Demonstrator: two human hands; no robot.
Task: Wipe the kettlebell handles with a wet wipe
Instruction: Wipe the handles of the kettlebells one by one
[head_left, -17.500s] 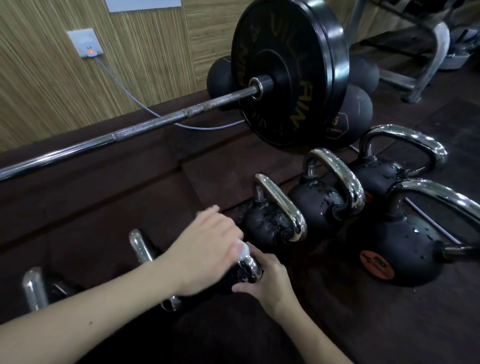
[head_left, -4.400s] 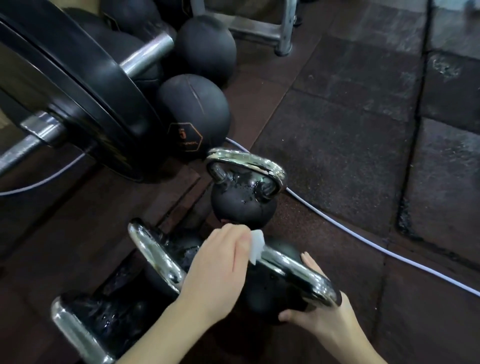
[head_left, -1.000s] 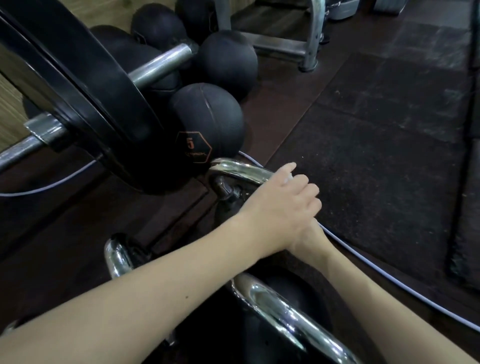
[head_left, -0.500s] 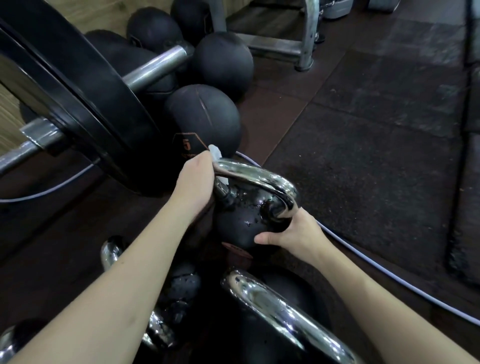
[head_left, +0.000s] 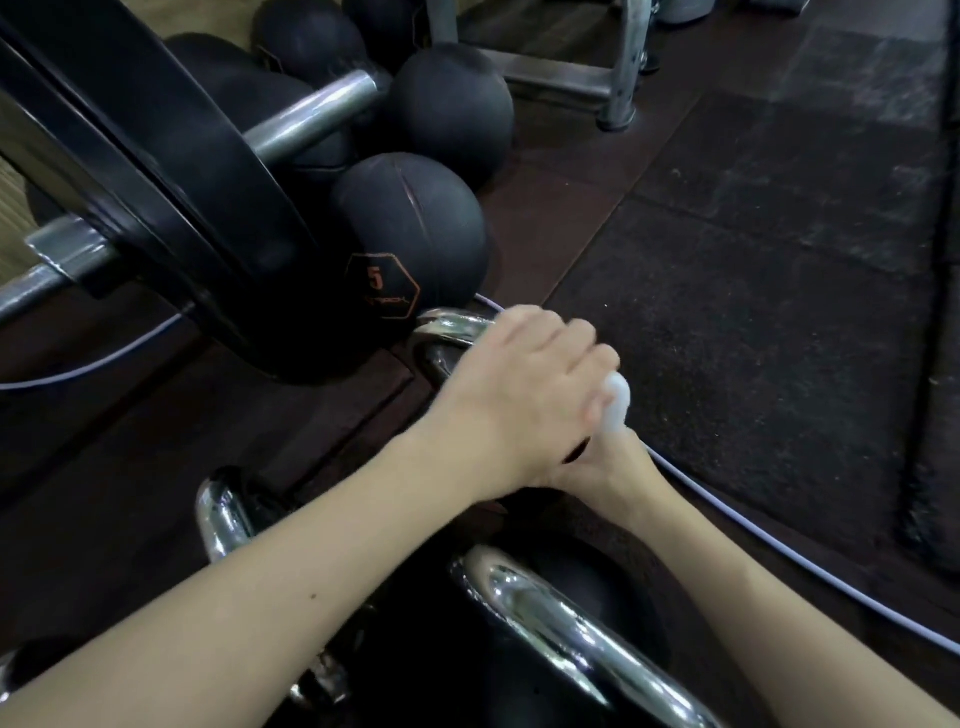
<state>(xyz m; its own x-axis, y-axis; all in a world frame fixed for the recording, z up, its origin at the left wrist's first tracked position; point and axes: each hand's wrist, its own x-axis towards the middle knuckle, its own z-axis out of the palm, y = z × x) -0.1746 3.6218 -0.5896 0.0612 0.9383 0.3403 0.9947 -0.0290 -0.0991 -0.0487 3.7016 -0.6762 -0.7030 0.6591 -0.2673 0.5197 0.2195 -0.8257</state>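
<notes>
Black kettlebells with chrome handles stand in a row on the gym floor. My left hand (head_left: 524, 395) is closed around a white wet wipe (head_left: 615, 402) and lies over the right end of the far kettlebell's chrome handle (head_left: 452, 325). Beneath it, my right hand (head_left: 608, 465) is mostly hidden and holds that kettlebell's body. A nearer kettlebell's handle (head_left: 566, 629) sits between my forearms, and another handle (head_left: 223, 514) shows at the left.
A big black barbell plate (head_left: 171, 171) on a steel bar stands close at the left. Several black medicine balls (head_left: 410, 234) lie behind the kettlebells. A white cable (head_left: 779, 551) runs across the rubber floor at the right. A metal rack foot (head_left: 618, 93) stands at the back.
My left hand has slid with the wipe from the left end of the far kettlebell's handle to its right end, covering my right hand.
</notes>
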